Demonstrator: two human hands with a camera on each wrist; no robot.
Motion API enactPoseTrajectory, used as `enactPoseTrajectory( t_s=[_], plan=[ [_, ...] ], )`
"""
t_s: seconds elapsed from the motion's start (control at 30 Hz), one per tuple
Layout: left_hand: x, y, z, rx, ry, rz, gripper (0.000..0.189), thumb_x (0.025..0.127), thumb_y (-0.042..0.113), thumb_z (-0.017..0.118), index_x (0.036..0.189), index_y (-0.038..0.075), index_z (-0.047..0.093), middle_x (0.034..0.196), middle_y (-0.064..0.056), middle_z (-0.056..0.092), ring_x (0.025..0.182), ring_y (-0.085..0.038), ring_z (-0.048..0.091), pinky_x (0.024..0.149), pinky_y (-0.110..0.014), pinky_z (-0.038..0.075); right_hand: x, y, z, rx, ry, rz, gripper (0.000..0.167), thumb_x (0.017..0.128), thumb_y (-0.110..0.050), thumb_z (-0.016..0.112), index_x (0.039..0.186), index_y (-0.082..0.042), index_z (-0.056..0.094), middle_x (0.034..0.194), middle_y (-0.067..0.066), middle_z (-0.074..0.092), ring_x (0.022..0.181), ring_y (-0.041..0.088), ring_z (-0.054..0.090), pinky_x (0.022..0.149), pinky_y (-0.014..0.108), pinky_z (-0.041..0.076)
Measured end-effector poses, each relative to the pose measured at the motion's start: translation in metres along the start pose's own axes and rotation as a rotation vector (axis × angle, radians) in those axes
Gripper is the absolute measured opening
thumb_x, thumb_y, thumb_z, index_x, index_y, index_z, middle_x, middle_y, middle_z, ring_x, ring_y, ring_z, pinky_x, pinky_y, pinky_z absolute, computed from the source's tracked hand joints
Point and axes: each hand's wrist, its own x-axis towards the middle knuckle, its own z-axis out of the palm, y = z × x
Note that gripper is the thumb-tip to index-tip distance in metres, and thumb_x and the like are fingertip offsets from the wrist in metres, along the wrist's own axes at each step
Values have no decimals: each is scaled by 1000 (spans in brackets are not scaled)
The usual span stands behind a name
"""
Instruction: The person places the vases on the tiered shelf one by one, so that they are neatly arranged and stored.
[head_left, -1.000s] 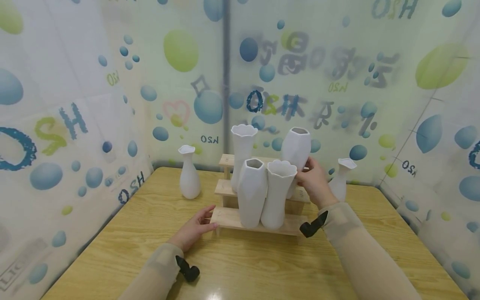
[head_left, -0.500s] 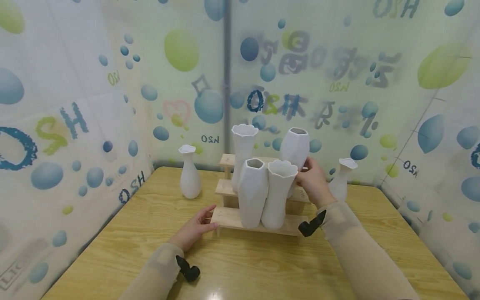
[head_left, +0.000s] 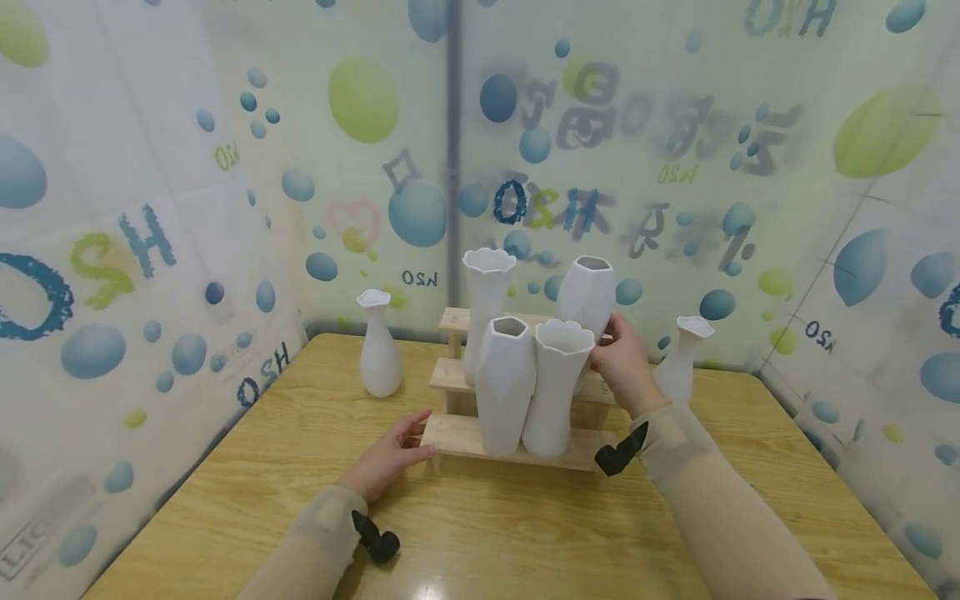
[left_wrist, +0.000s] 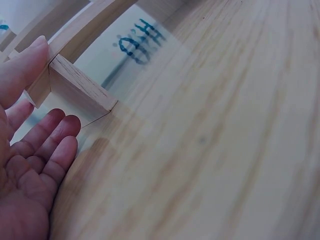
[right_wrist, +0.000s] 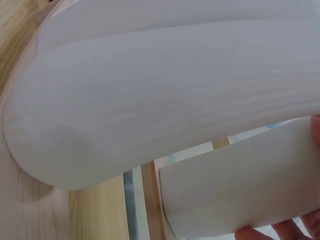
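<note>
In the head view, my right hand (head_left: 624,367) grips the lower body of a white faceted vase (head_left: 585,296) at the back right of a three-tier wooden display stand (head_left: 457,435). The right wrist view shows fingers around this vase (right_wrist: 240,185), its base at the middle tier's board. A scalloped-rim vase (right_wrist: 150,95) fills the foreground there. My left hand (head_left: 386,458) holds the bottom tier's left end between thumb and index finger. In the left wrist view, the thumb (left_wrist: 30,62) lies on the board edge while the other fingers are loosely bent.
A second faceted vase (head_left: 506,392) and the scalloped vase (head_left: 555,392) stand touching on the bottom tier. Behind them is a taller scalloped vase (head_left: 486,300). Narrow-necked vases stand on the table (head_left: 480,542): one at left (head_left: 380,358), one at right (head_left: 678,367), near my right wrist.
My right hand has shifted slightly left with the faceted vase, bringing it closer to the vases beside it. The left hand has stayed on the stand.
</note>
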Motion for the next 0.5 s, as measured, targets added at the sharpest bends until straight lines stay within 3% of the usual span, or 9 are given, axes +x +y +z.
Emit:
enactPoseTrajectory(
  t_s=[0.3,0.5],
  plan=[
    [0,-1,-2,9,-2,-2,73,87,31,72,149,20,34,131,-11,47,115,-26,47,102,-48,34,0,1,0,-18,-25,-18,65,90,-15,64,147,-7,31,133,17,45,113,29,47,89,42,45],
    [0,-1,-1,14,-4,2,74,88,32,71,149,18,33,130,-11,48,115,-26,46,102,-49,34,-7,4,-14,-18,-87,-53,73,90,-16,67,150,-8,26,142,19,39,126,35,40,102,49,36]
  ],
)
